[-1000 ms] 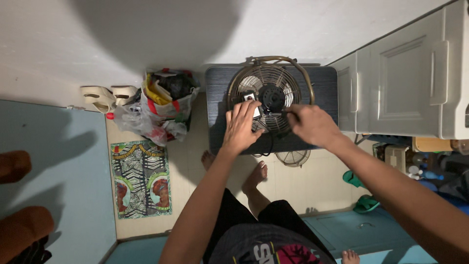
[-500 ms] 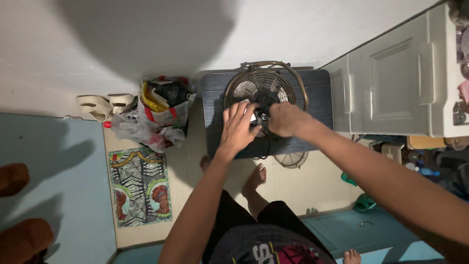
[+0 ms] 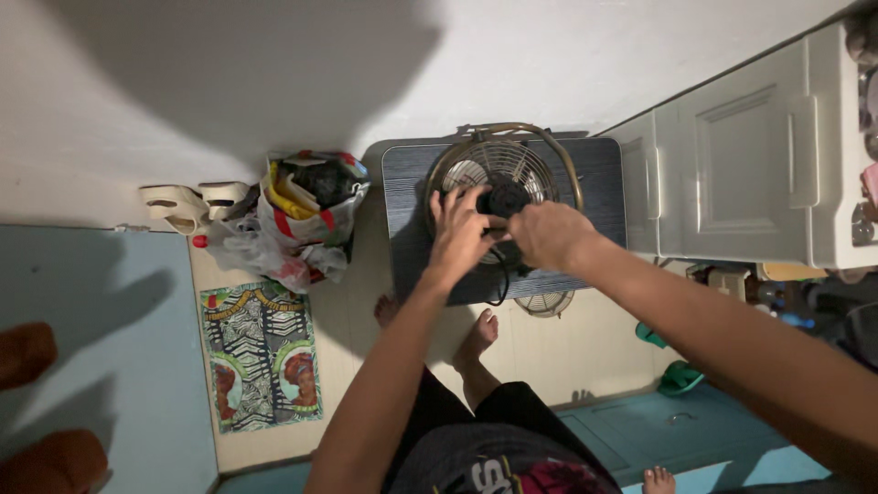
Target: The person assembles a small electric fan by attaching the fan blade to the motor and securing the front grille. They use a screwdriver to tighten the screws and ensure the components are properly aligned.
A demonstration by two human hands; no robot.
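View from above, looking down at a small round fan (image 3: 501, 174) with a brass-coloured wire grille and curved metal stand, lying face-up on a dark, striped tabletop (image 3: 604, 183). The fan occupies the far half of the tabletop, near its far edge, which meets a pale wall. The black motor hub (image 3: 505, 196) sits at the centre of the grille.

The left hand (image 3: 460, 236) rests on the grille at the near-left of the hub, fingers (image 3: 450, 203) spread and slightly bent, tips touching the wire; they are open, gripping nothing that can be seen. The right hand (image 3: 547, 235) lies just beside it, at the near-right of the hub, fingers curled inward toward the hub; whether they pinch anything cannot be told, since the back of the hand hides them. A black cord (image 3: 503, 284) loops over the near edge of the tabletop.

Beyond the left edge, on the floor, stand plastic bags (image 3: 293, 224), pale sandals (image 3: 187, 203) and a patterned mat (image 3: 261, 352). A second small grille (image 3: 545, 302) lies on the floor below the near edge. White cabinet doors (image 3: 741, 155) stand to the right.
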